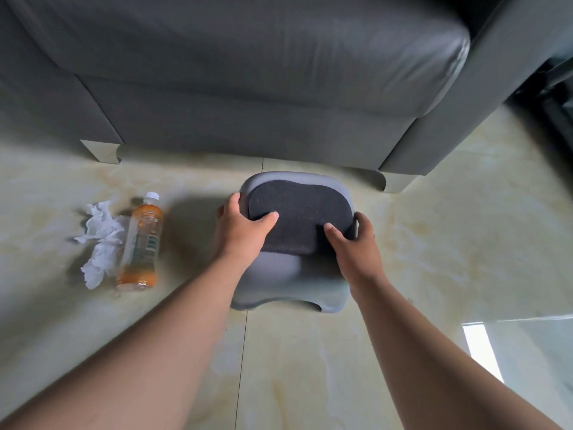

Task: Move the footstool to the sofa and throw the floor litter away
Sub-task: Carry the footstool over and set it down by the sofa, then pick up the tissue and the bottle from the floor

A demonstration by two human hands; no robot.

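Observation:
A grey plastic footstool with a dark non-slip top sits on the floor just in front of the grey sofa. My left hand grips its left edge, thumb lying on the dark top. On the right edge my right hand holds it the same way. To the left on the floor lies a plastic bottle of orange drink on its side. A crumpled white tissue rests against the bottle's left side.
The floor is glossy pale marble tile. The sofa's metal feet stand at left, and another just right of the stool. A dark piece of furniture fills the far right corner.

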